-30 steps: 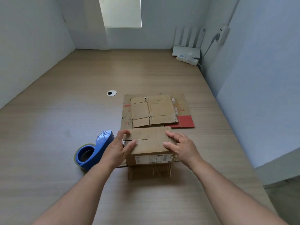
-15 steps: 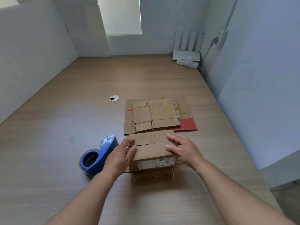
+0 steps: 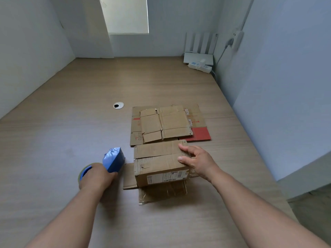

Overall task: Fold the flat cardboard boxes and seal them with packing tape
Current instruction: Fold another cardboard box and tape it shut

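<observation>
Brown cardboard box [image 3: 161,163], folded into shape with its top flaps closed, sits near the front middle of a pale wood-grain tabletop [image 3: 71,122]. A loose flap lies flat against the tabletop on its left side. The person's right hand [image 3: 197,160] rests on the box's top right edge, fingers spread and fairly straight, pressing the flaps down. The left hand [image 3: 96,178], just left of the box, is closed around a blue plastic tape dispenser [image 3: 113,161]. The back of the hand hides the fingers, so the grip looks firm but cannot be confirmed. Just behind the box lies a stack of flattened cardboard boxes [image 3: 164,124], one with a red panel.

The step in hand appears to be bringing tape to the top seam. Done well, the right hand keeps both flaps level and the seam tight while staying off the seam line. The tape should start on the left wall, run along the seam and end down the opposite wall.
</observation>
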### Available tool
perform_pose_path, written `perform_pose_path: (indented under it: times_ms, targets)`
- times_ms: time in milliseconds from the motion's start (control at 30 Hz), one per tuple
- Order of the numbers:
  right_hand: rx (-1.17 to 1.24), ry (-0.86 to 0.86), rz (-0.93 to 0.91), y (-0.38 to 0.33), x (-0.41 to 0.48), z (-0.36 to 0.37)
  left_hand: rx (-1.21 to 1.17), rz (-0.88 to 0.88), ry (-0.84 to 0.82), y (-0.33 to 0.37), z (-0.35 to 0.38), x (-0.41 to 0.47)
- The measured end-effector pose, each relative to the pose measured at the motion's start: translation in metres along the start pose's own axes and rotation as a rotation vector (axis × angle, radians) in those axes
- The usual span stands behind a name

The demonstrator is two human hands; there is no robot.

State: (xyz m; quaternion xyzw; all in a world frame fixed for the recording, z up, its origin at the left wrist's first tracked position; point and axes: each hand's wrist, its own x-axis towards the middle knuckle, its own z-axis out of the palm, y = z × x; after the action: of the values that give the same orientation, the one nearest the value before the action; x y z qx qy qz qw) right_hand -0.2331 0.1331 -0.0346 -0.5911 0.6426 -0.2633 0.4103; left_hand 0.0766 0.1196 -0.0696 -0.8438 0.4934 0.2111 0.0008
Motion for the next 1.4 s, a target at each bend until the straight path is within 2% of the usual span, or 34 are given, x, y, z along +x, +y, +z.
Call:
perform_pose_path:
  times_ms: [100, 200, 300, 367, 433, 500, 600, 733, 800, 867, 967, 1100, 1200, 1233, 1333, 1400]
  targets:
    - [-0.003, 0.002, 0.006, -0.002, -0.002, -0.002, 0.015, 0.019, -0.035, -0.006, -0.005, 0.004]
    - [-0.006, -0.003, 0.014, -0.002, -0.002, 0.0, -0.124, 0.069, -0.002, 0.001, -0.027, -0.002]
    - [0.029, 0.0, 0.016, -0.001, -0.002, -0.001, -0.373, 0.29, 0.046, 0.028, -0.066, -0.024]
    - [0.045, 0.002, 0.014, 0.001, -0.001, -0.001, -0.483, 0.463, -0.062, 0.046, -0.087, -0.045]
    - [0.056, 0.002, 0.019, 0.002, 0.0, -0.001, -0.376, 0.607, -0.222, 0.06, -0.095, -0.065]
    - [0.053, 0.002, 0.019, 0.001, 0.0, -0.001, -0.162, 0.679, -0.327, 0.068, -0.087, -0.072]
    - [0.025, -0.005, 0.015, -0.001, 0.0, 0.001, 0.058, 0.69, -0.307, 0.073, -0.072, -0.068]
    - [-0.16, 0.008, 0.021, -0.004, 0.001, 0.0, 0.053, 0.665, -0.314, 0.07, -0.066, -0.061]
    - [-0.246, 0.09, -0.045, -0.009, -0.001, -0.002, 0.041, 0.667, -0.326, 0.07, -0.065, -0.061]
    - [-0.103, 0.175, -0.126, -0.015, -0.005, -0.001, 0.025, 0.663, -0.333, 0.069, -0.064, -0.06]
    - [0.246, 0.121, -0.089, -0.023, -0.008, 0.0, 0.037, 0.665, -0.339, 0.069, -0.064, -0.057]
    - [0.177, 0.067, -0.106, -0.021, -0.007, 0.002, 0.06, 0.679, -0.343, 0.069, -0.066, -0.057]
    - [0.103, 0.278, -0.146, -0.021, -0.006, 0.006, 0.107, 0.694, -0.327, 0.073, -0.067, -0.057]
    - [0.16, 0.351, -0.14, -0.02, -0.006, 0.008, 0.117, 0.699, -0.321, 0.074, -0.067, -0.056]
    - [0.551, 0.39, 0.037, -0.018, -0.009, 0.01, 0.145, 0.707, -0.312, 0.075, -0.067, -0.055]
    - [0.66, 0.362, 0.122, -0.014, -0.009, 0.009, 0.196, 0.724, -0.298, 0.079, -0.067, -0.056]
